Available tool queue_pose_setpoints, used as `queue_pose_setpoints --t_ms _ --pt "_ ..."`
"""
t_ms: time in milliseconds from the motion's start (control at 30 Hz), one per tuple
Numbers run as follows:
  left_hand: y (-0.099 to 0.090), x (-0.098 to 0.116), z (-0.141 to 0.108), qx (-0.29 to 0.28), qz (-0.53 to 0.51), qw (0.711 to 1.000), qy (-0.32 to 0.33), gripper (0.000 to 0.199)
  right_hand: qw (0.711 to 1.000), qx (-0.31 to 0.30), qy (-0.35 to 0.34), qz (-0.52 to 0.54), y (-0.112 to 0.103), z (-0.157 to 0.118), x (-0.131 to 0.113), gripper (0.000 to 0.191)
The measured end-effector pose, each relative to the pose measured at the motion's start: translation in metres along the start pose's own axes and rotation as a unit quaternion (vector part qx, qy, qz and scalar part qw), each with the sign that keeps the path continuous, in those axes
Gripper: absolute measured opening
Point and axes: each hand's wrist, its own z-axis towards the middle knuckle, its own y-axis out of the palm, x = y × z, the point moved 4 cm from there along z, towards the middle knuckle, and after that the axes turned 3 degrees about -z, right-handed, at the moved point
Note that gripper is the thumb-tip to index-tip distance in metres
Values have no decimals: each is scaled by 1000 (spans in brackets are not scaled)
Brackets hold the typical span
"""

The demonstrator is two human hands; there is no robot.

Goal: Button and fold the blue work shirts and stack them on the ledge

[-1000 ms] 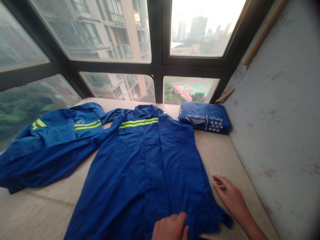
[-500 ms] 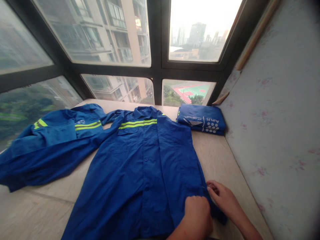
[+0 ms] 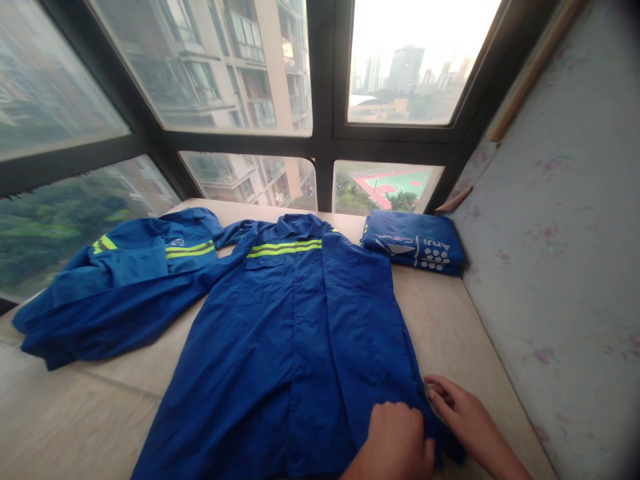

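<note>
A: Where do our hands sit?

B: Both are at the lower right hem of the blue work shirt [image 3: 295, 340], which lies flat, front up, in the middle of the desk [image 3: 445, 320] with its collar toward the window [image 3: 320, 73]. Our left hand [image 3: 397, 443] rests curled on the cloth, knuckles up; we cannot tell whether it pinches any fabric. Our right hand [image 3: 463, 417] lies just beside it at the shirt's edge, fingers loosely bent and touching the hem, gripping nothing that we can see.

A: And around the shirt?

B: A second blue jacket [image 3: 125, 280] with yellow reflective stripes lies rumpled to the left, touching the shirt's sleeve. A folded blue garment [image 3: 415, 243] with white lettering sits at the far right corner, near the wall [image 3: 565, 267].
</note>
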Motion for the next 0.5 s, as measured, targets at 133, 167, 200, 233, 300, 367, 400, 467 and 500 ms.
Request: queue_pose_setpoints --t_ms 133,167,200,233,300,367,400,467,500 --pt "-8 4 2 37 -20 999 4 40 1000 13 20 2 1 0 1 48" --pt "-10 5 3 49 -26 998 2 39 1000 13 24 7 2 1 2 48" --pt "-11 6 4 57 -33 998 -2 40 999 10 28 16 4 2 2 47" --pt "-11 7 5 60 -40 997 -7 41 999 5 32 29 6 2 2 48" --pt "-9 6 6 56 -58 997 -16 43 997 -9 44 66 9 3 2 51" --pt "-5 4 7 54 -85 995 -26 44 992 -25 50 112 12 2 -2 52" --pt "-4 2 6 58 -104 992 -32 44 989 -34 52 132 13 1 -6 53" --pt "-4 -4 5 74 -158 984 -45 43 983 -48 64 163 13 -3 -16 54" --pt "-4 -8 4 76 -204 975 -54 42 980 -53 77 176 13 -5 -21 55"
